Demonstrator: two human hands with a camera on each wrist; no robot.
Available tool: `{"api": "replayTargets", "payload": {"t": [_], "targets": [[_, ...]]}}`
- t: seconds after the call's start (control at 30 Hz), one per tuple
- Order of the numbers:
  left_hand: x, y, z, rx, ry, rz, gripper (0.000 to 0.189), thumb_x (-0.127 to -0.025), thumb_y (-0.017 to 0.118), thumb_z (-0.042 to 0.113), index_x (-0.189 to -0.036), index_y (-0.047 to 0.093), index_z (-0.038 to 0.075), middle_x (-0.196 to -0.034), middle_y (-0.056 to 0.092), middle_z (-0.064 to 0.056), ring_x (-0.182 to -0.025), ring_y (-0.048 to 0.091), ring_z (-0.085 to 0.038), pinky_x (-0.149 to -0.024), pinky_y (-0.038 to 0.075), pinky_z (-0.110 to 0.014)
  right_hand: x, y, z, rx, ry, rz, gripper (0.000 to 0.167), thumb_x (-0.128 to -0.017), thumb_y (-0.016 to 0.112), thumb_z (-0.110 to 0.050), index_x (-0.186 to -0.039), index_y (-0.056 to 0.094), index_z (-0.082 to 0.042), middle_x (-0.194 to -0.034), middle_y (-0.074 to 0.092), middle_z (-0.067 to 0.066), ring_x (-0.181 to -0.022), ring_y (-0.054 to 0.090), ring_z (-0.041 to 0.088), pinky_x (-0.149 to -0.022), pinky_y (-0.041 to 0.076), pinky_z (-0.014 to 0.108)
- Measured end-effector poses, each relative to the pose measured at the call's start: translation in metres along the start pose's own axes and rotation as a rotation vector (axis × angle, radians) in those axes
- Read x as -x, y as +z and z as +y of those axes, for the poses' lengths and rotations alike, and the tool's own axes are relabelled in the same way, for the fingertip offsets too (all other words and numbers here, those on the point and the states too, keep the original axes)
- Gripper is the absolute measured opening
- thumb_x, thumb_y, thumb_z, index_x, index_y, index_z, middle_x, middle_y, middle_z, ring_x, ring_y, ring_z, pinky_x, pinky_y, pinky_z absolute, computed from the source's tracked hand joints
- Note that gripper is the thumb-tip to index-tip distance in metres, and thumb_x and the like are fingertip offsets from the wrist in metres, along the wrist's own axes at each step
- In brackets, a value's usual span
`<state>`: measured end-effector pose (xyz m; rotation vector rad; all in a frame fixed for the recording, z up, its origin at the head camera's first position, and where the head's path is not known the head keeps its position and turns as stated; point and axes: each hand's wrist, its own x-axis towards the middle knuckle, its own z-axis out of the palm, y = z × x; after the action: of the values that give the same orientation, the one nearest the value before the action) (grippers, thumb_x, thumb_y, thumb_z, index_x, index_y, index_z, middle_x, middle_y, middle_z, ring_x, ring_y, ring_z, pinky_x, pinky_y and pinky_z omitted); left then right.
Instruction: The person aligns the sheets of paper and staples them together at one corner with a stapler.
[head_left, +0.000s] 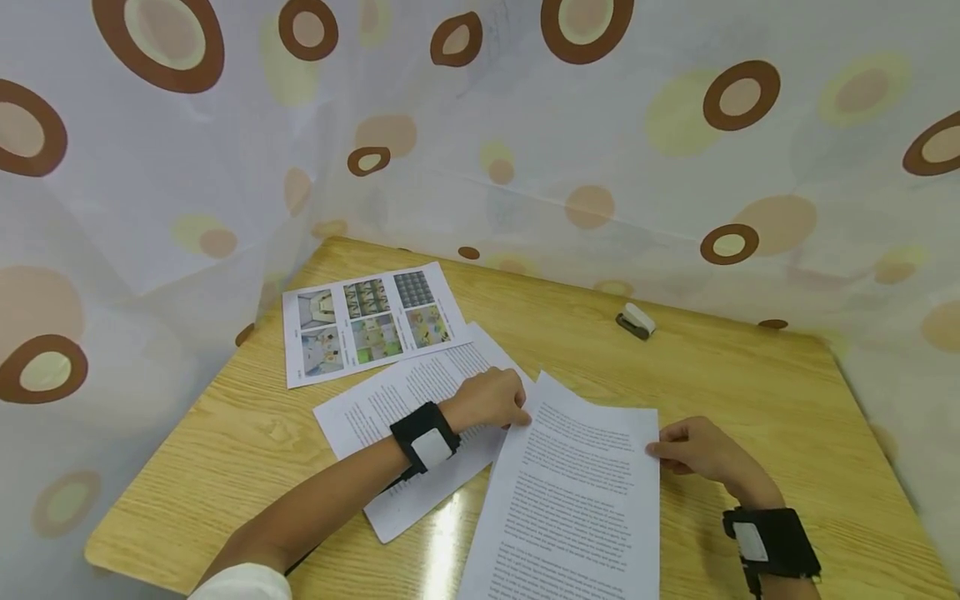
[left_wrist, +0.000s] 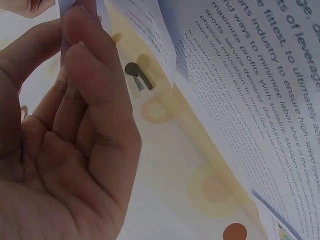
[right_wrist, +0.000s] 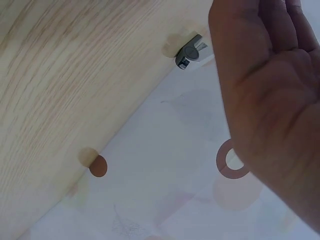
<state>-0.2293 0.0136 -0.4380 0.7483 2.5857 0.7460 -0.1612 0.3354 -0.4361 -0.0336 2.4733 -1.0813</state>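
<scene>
My left hand [head_left: 491, 398] pinches the upper left edge of a white sheet of printed text [head_left: 573, 500] between thumb and curled fingers. On the opposite edge, my right hand [head_left: 697, 450] pinches the same sheet near its top right corner. The sheet's top bows slightly, and its lower end runs out of the head view. Beneath my left hand and wrist lies another text sheet [head_left: 356, 421], partly covered. In the left wrist view, the thumb and fingers [left_wrist: 82, 65] meet on the paper's edge. The right wrist view cuts off the right fingertips.
A sheet with several colour pictures [head_left: 375, 321] overlaps the second text sheet at the back left. A small white and black stapler [head_left: 636, 322] lies near the wooden table's [head_left: 765, 392] back edge. A patterned curtain [head_left: 480, 108] encloses the back and sides.
</scene>
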Motion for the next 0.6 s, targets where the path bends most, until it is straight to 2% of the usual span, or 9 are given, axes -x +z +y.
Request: {"api": "replayTargets", "payload": {"t": [0.23, 0.37, 0.6], "targets": [[-0.0004, 0.0028, 0.0005, -0.019, -0.020, -0.011, 0.044, -0.088, 0.076, 0.021, -0.050, 0.054, 0.014, -0.044, 0.046, 0.008, -0.042, 0.039, -0.005, -0.042, 0.025, -0.020, -0.0021, 0.0010, -0.0008, 0.009, 0.007, 0.001, 0.018, -0.096, 0.066, -0.012, -0.083, 0.068, 0.001, -0.079, 0.062, 0.004, -0.074, 0.057, 0.020, -0.070, 0.053, 0.035], [-0.0013, 0.0042, 0.0000, -0.023, -0.020, -0.023, 0.047, -0.088, 0.077, 0.020, -0.048, 0.052, 0.015, -0.044, 0.045, 0.008, -0.041, 0.036, -0.004, -0.042, 0.024, -0.020, -0.0031, 0.0040, 0.0004, -0.010, 0.010, -0.011, 0.019, -0.096, 0.067, -0.013, -0.083, 0.068, 0.001, -0.078, 0.061, 0.003, -0.074, 0.056, 0.020, -0.071, 0.053, 0.035], [-0.0011, 0.0067, -0.0019, -0.014, -0.019, -0.030, 0.043, -0.088, 0.077, 0.021, -0.051, 0.056, 0.013, -0.045, 0.048, 0.008, -0.042, 0.038, -0.004, -0.042, 0.025, -0.020, -0.0048, 0.0061, 0.0020, 0.009, 0.013, -0.007, 0.017, -0.096, 0.067, -0.011, -0.085, 0.069, 0.002, -0.079, 0.062, 0.003, -0.075, 0.057, 0.020, -0.070, 0.053, 0.035]]}}
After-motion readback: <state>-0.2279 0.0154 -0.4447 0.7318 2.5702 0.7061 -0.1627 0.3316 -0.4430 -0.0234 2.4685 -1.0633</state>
